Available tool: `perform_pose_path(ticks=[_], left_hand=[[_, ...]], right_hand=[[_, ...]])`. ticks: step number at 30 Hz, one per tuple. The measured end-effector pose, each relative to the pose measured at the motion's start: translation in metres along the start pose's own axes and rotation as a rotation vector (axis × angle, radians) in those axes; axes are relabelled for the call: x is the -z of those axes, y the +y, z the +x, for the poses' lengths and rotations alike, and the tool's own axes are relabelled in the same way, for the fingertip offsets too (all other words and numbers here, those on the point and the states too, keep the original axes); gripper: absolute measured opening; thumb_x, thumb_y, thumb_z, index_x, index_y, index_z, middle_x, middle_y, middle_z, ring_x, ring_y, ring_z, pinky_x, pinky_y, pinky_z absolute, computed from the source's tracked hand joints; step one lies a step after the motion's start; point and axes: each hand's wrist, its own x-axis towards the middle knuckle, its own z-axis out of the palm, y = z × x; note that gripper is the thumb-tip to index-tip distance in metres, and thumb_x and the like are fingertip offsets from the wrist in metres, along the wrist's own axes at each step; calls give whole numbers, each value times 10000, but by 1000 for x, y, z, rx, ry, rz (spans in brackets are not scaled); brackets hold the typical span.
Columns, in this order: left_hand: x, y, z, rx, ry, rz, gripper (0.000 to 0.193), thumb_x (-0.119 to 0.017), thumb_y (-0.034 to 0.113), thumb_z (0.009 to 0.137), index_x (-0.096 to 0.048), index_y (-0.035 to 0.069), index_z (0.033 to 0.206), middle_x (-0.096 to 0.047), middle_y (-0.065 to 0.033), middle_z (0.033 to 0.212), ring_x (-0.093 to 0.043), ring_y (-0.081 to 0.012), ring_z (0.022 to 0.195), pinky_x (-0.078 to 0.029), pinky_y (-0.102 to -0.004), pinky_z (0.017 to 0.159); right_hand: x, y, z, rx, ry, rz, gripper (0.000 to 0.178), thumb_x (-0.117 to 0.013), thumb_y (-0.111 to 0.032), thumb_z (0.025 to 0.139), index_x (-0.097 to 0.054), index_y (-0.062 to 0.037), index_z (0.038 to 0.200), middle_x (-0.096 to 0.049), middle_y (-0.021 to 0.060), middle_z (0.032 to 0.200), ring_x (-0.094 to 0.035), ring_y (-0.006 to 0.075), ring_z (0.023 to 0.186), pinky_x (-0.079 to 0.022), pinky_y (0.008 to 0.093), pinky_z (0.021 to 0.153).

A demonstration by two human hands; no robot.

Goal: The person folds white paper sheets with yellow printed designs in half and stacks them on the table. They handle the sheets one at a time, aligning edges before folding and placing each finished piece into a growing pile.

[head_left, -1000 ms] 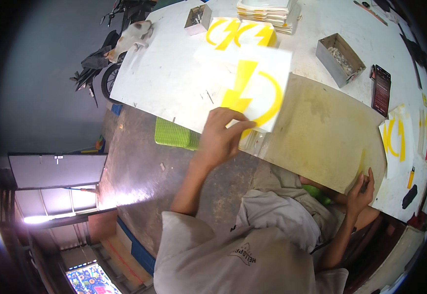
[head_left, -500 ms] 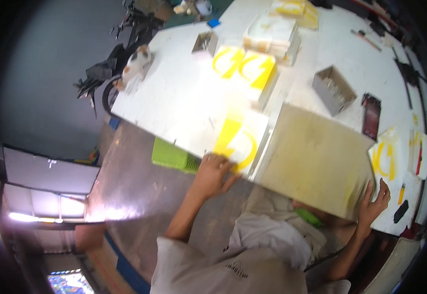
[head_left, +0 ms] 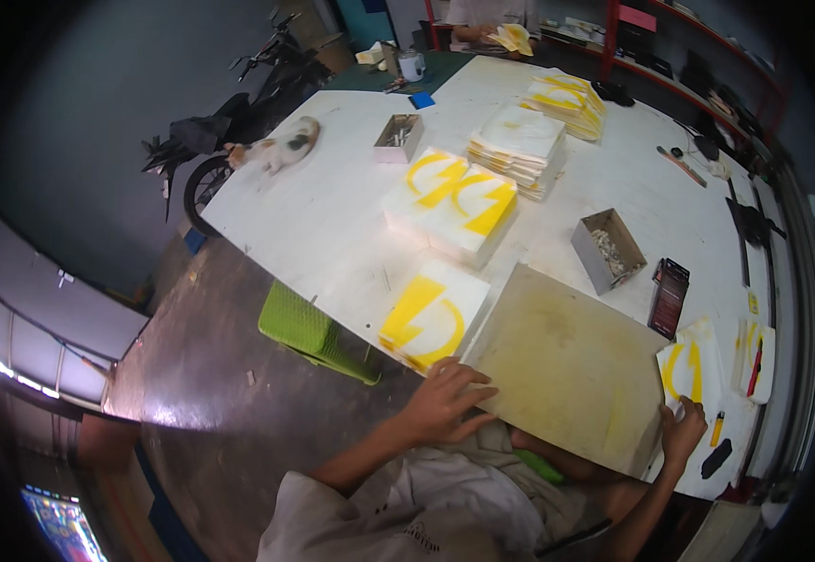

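Observation:
My left hand is open, fingers spread, at the near left corner of a flat tan board. Just beyond its fingertips lies a stack of white sheets printed in yellow. My right hand is at the board's right edge, its fingers bent over the near end of a white sheet with a yellow print. Thumb and fingers seem to pinch that sheet's edge; the contact is partly hidden by the hand.
On the white table stand more printed stacks, a tall sheet pile, two small boxes and a dark phone. A cat lies at the left edge. Another person's hands hold a sheet at the far end.
My view has tilted up, showing the far person. My left hand has shifted from the printed stack to the board's corner. My right hand has gone to the printed sheet, fingers now bent.

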Motion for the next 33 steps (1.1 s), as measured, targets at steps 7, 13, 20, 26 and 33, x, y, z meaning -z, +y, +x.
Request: perform_pose_path(ticks=[7, 13, 20, 26, 33], left_hand=[[-33, 13, 2, -82, -39, -166, 365, -780, 244, 805, -667, 99, 1120, -612, -84, 1143, -573, -267, 1085, -399, -493, 1027], [-55, 26, 1, -102, -55, -249, 340, -760, 258, 826, -656, 95, 1106, -602, -90, 1139, -567, -276, 1086, -390, -491, 1033], [-71, 34, 1, -140, -79, -359, 338, -749, 239, 833, -642, 85, 1114, -586, -101, 1130, -560, -292, 1078, -397, -481, 1010], [-83, 38, -2, -153, -89, -384, 344, -750, 217, 822, -641, 81, 1119, -579, -103, 1127, -544, -297, 1082, -400, -457, 991], [-90, 41, -4, -158, -102, -406, 343, -750, 210, 819, -639, 72, 1112, -574, -103, 1121, -538, -304, 1090, -398, -456, 990]], right_hand=[[-22, 32, 2, 26, 47, 64, 387, -785, -141, 764, -682, 42, 1088, -647, 209, 987, -608, 392, 952, -469, 468, 854], [-12, 11, -2, 93, 44, -12, 383, -765, -116, 784, -674, 59, 1112, -633, 221, 985, -603, 397, 948, -477, 468, 845], [-30, 43, -4, 110, 134, 223, 218, -627, -116, 934, -665, 56, 1062, -675, 245, 887, -653, 433, 856, -515, 456, 771], [-23, 36, -4, 60, 103, 190, 197, -567, -102, 964, -625, 77, 905, -652, 257, 805, -634, 435, 755, -472, 460, 687], [-36, 49, -5, -4, 196, 412, 269, -603, -180, 978, -614, 62, 861, -626, 165, 738, -574, 266, 683, -469, 381, 693]])
